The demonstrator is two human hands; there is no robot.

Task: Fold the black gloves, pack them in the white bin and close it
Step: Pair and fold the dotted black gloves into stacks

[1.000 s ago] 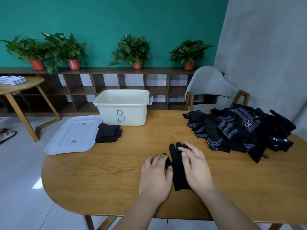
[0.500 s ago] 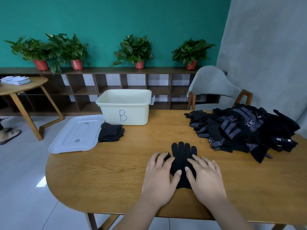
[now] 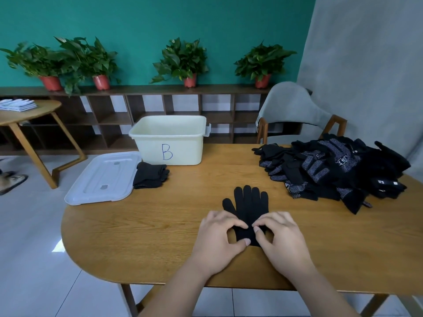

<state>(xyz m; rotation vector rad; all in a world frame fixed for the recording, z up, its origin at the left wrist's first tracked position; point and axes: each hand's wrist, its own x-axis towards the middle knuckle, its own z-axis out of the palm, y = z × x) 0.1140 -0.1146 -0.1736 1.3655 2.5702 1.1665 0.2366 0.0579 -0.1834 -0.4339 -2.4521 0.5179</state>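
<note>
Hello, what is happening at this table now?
A person is folding black gloves. The left hand and the right hand both pinch the cuff end of a flat glove. One folded glove lies beside the lid. The white bin is open, and a pile of gloves waits.

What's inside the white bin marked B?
Only the far inner wall of the white bin shows, and it is bare. Its floor is hidden by the near wall, so packed gloves cannot be ruled out. The lid lies beside it.
</note>
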